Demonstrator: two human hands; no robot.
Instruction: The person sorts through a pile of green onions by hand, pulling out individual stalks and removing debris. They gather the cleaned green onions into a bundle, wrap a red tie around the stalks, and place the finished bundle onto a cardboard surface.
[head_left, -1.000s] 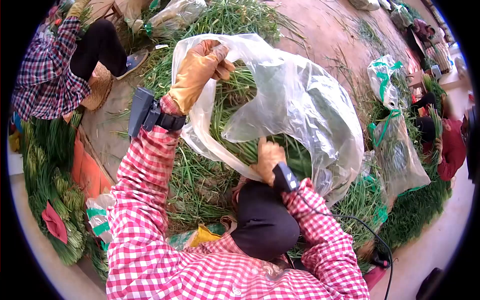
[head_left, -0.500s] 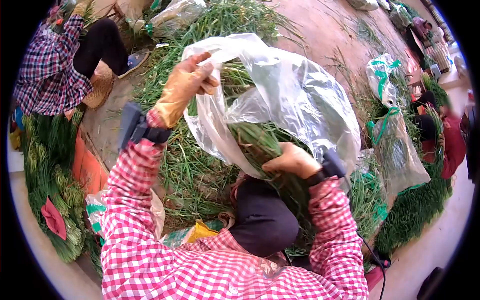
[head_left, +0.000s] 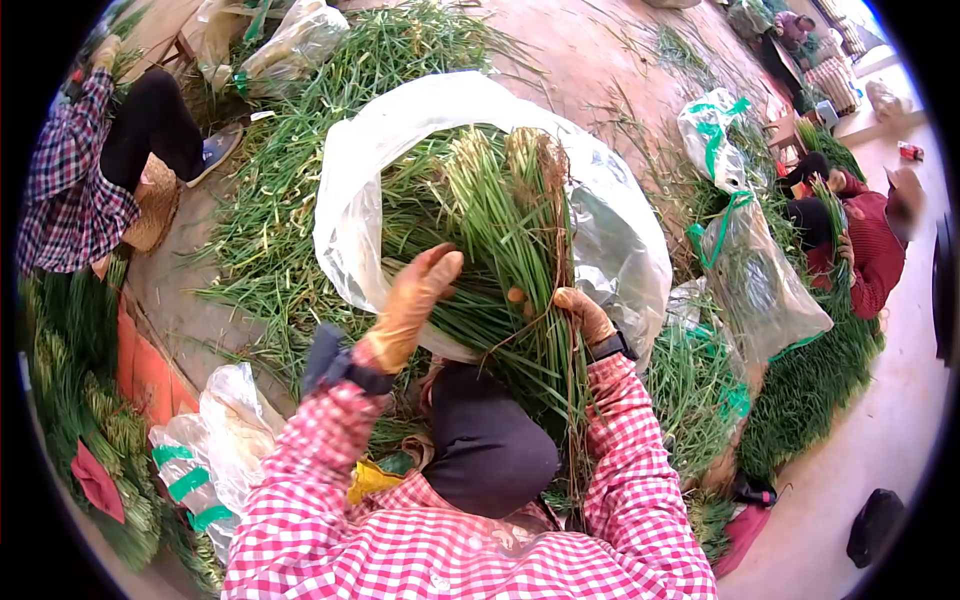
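Note:
A large clear plastic bag [head_left: 345, 225] lies open in front of me, its mouth spread in a wide ring. My right hand [head_left: 588, 316] grips a bunch of chives [head_left: 500, 215], long green leaves with pale ends pointing away from me, across the bag's mouth. Thin brown stems run along the right side of the bunch. My left hand [head_left: 408, 305], in a tan glove, is just left of the bunch, fingers stretched out and holding nothing. Below the bag is my bent knee in dark trousers [head_left: 490, 440].
Loose green leaves [head_left: 265, 250] cover the floor around the bag. A filled plastic bag with green tape [head_left: 765, 285] stands at right, beside stacked chives [head_left: 810, 390]. Crumpled bags [head_left: 235, 425] lie at lower left. Co-workers sit at far left [head_left: 75, 190] and right [head_left: 870, 250].
The chive bunch has risen into full view over the bag, held in my right hand. My left hand has let go of the bag's rim and come down toward the bunch.

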